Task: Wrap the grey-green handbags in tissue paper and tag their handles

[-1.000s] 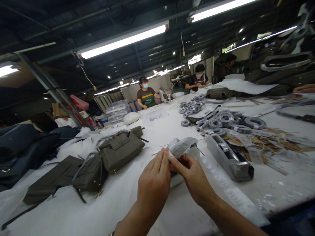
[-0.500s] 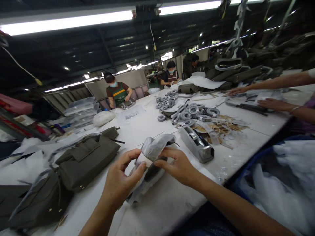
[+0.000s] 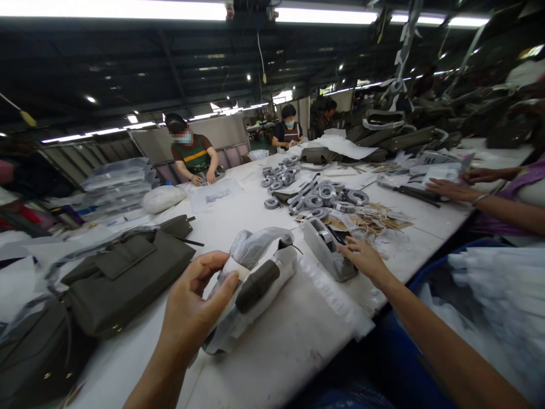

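My left hand is closed, thumb against fingers, on a tissue-wrapped olive bundle. The pinch falls at a pale paper band around the bundle's grey wrapping. A dark olive strip shows along the bundle's near side, which lies low over the table. My right hand has its fingers stretched out at the front end of a grey tape dispenser. Whether a piece of tape is at the fingertips is too small to tell. Beneath and beside the bundle lies a clear plastic bag.
Olive handbags lie on the left. Coiled grey wrapped straps and tags with strings lie beyond the dispenser. A blue bin of plastic wrapping stands at right. A co-worker's hands are at the right; other people work across the table.
My right hand has let go of the bundle and moved right to the tape dispenser. My left hand keeps its pinch. The camera view has levelled and shifted slightly.
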`<state>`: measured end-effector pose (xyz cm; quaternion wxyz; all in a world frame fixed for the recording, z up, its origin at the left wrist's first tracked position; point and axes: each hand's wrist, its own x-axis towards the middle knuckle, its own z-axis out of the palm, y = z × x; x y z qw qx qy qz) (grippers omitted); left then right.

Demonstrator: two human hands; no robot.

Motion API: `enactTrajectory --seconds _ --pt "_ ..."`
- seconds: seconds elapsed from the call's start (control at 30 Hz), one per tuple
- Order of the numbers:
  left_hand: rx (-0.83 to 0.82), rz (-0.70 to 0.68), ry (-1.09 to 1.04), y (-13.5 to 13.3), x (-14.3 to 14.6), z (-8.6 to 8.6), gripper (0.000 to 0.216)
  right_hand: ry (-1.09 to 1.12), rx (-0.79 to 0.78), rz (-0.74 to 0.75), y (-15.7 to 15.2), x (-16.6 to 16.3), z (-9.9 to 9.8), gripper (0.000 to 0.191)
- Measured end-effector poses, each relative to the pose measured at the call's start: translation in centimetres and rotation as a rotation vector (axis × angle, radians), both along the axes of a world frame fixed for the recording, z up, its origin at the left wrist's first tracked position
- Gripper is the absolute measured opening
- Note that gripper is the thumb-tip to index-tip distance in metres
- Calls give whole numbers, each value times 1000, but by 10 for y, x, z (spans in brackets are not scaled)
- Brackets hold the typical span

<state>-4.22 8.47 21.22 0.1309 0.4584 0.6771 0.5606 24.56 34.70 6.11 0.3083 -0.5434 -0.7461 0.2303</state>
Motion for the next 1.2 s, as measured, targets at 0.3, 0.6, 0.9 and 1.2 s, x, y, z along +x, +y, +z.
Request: enactTrajectory --seconds 0.3,0.6,0.9,1.2 --pt "16 12 -48 -1 4 0 40 432 -128 -37 -45 20 31 37" --pt "-8 -14 -112 1 -7 -5 46 658 -483 -149 -67 30 -32 42" --pt "53 -85 -47 6 -5 -11 37 688 -216 391 -129 -38 68 29" --pt "87 -79 130 3 8 -9 25 767 -245 698 -171 -120 128 28"
